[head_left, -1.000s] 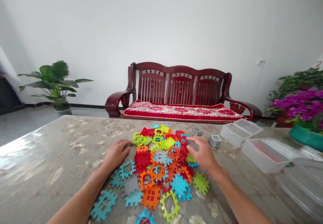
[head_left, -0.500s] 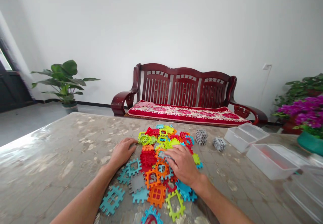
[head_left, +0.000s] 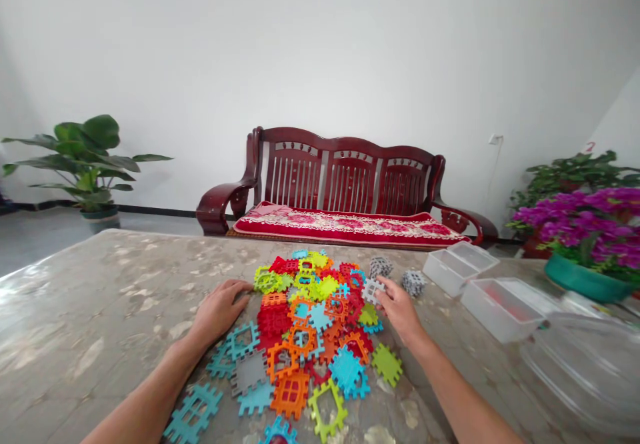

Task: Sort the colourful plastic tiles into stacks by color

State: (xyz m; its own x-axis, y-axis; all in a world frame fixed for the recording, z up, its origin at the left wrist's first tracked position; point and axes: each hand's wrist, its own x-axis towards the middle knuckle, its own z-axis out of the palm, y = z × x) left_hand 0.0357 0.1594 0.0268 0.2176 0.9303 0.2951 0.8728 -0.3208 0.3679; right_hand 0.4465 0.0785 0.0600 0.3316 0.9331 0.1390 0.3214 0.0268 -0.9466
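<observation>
Your right hand (head_left: 399,306) has left the middle of the block pile (head_left: 305,324) and now sits at its right edge, fingers pinching a grey-white block (head_left: 373,290) lifted toward the two grey cubes (head_left: 397,276).

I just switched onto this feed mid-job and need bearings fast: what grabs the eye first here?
A bright heap of interlocking plastic tiles in red, orange, green and blue covers the middle of the marble-patterned table. The left hand rests flat at the heap's left edge, while the right hand pinches a grey tile at its right edge. Beyond, two grey tile cubes sit beside clear plastic boxes, with a dark red wooden bench against the wall.
</observation>
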